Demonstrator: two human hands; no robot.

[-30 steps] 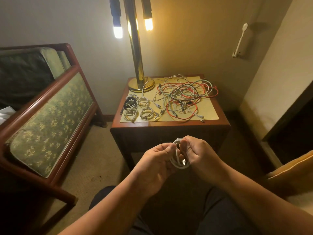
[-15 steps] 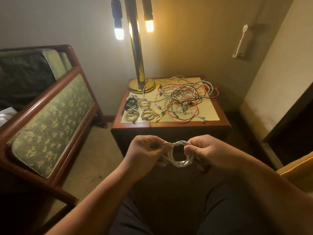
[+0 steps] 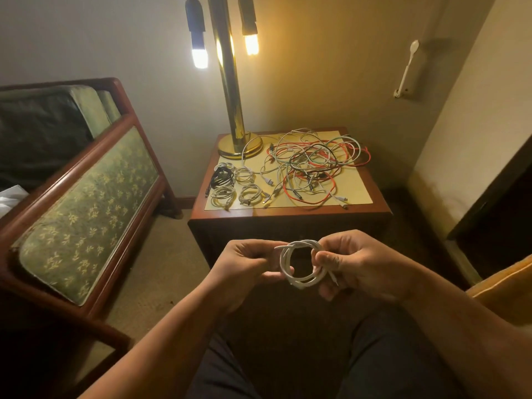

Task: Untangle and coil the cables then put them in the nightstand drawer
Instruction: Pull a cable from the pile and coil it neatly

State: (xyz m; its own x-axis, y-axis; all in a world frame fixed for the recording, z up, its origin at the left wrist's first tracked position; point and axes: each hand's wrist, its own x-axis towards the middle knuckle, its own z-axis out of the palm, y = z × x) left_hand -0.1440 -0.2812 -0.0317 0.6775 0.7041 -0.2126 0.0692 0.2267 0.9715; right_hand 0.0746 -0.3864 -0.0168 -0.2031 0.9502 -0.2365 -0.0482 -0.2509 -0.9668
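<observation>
White cable [image 3: 302, 267], wound into a small coil, is held just in front of the nightstand [image 3: 290, 218]. One side is pinched by the left hand [image 3: 244, 266] and the other is gripped by the right hand [image 3: 362, 266]. Finished coils [image 3: 233, 185] and a tangled heap [image 3: 313, 165] lie on the nightstand top. Coiling is judged nearly complete. Next, the loose end must be tucked and the coil set down.

Dim room lit by lamp bulbs [image 3: 199, 57] (glaring), edges dark and bowed.
</observation>
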